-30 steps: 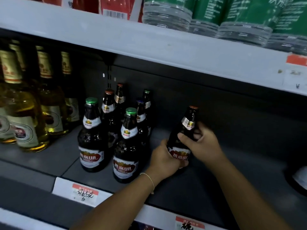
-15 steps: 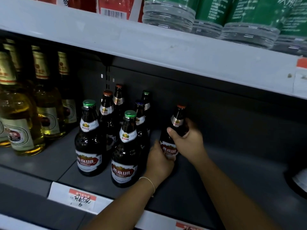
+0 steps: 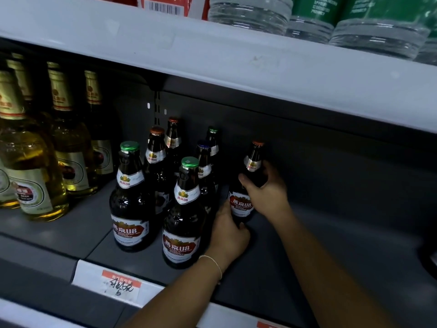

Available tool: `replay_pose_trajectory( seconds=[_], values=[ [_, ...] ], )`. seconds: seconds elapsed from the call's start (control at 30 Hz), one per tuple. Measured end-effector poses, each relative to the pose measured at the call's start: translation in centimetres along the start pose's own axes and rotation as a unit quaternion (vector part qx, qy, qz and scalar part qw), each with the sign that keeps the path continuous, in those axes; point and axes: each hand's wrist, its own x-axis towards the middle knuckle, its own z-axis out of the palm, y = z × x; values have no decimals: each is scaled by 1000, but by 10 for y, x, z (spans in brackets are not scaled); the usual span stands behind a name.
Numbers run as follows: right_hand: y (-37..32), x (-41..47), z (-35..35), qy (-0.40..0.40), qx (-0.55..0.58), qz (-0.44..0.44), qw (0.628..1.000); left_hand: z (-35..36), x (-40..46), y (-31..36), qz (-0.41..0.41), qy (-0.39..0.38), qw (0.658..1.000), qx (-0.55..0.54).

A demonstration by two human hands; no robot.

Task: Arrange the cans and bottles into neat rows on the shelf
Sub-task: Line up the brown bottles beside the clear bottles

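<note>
Dark brown glass fills the middle of a grey metal shelf (image 3: 71,223) seen from a head-worn camera looking forward and down. Both of a person's bare arms reach in from the lower edge toward one brown beer bottle (image 3: 246,185) with an orange-red cap and a red and white label. It stands upright on the shelf floor, just right of a group of matching bottles and set back from the front edge.

The right hand (image 3: 267,192) wraps around the bottle's shoulder, thumb across the front and fingers behind, which steadies the tall neck. The left hand (image 3: 230,233) cups the bottle's base from the left and front; its fingertips are hidden, so how tightly it grips cannot be told. A thin bracelet circles that wrist. A two-handed hold like this probably lets the person guide the bottle without tipping it.

The group (image 3: 170,185) stands in two lines running front to back, six bottles visible, the front two with green caps. The held bottle looks to be starting a third line beside them, though it does not yet touch its neighbour.

Further left stand pale golden beer bottles (image 3: 35,171) with gold foil necks. A handwritten price tag (image 3: 120,284) is clipped to the shelf's front rail. On the white shelf above sit clear plastic water bottles (image 3: 307,17).
</note>
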Motion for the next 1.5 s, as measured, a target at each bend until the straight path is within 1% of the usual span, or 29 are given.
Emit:
replay_pose_trajectory(
  seconds=[0.17, 0.37, 0.8, 0.93, 1.07, 1.17, 1.27, 1.4, 1.5],
  values=[
    [1, 3, -1, -14, 4, 19, 1000, -3, 0, 1, 6, -13, 999, -28],
    [-3, 1, 1, -11, 21, 16, 1000, -4, 0, 4, 26, -29, 997, -73],
    [-10, -1, 1, -1, 14, 18, 1000, -7, 0, 6, 17, -52, 995, -82],
    [-9, -2, -3, -13, 23, 51, 998, -6, 3, -2, 7, -48, 997, -55],
    [-4, -16, -18, 23, 68, 89, 993, -7, -11, 12, 5, 1, 999, 46],
    [3, -30, -36, 22, 116, 110, 987, -5, -20, 20, 46, 15, 995, 86],
    [8, -37, -61, 48, 115, 110, 986, 2, -23, 36, 115, 13, 990, 85],
    [16, -45, -107, 83, 71, 97, 989, 23, -25, 65, 182, 0, 981, 62],
    [23, -54, -152, 116, 32, 91, 988, 54, -29, 89, 225, -55, 971, 60]
  ],
)
